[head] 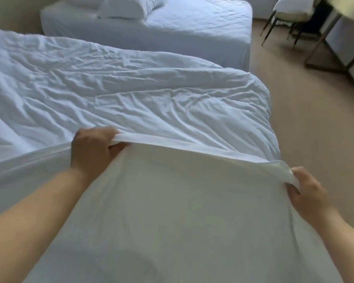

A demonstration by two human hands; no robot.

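Observation:
A wrinkled white duvet [131, 94] lies spread over the near bed. Its near edge is lifted and pulled toward me, and the raised part hangs down in front of me, hiding the bed's near side. My left hand [92, 148] grips that edge left of centre, fingers curled over the hem. My right hand [307, 193] grips the duvet's corner at the right, by the bed's corner. The hem runs taut between both hands.
A second bed [192, 29] with white sheets and stacked pillows [123, 7] stands beyond, across a narrow gap. Beige carpet [307, 123] stretches along the right. A chair [290, 11] and a table's metal legs [325, 41] stand at the top right.

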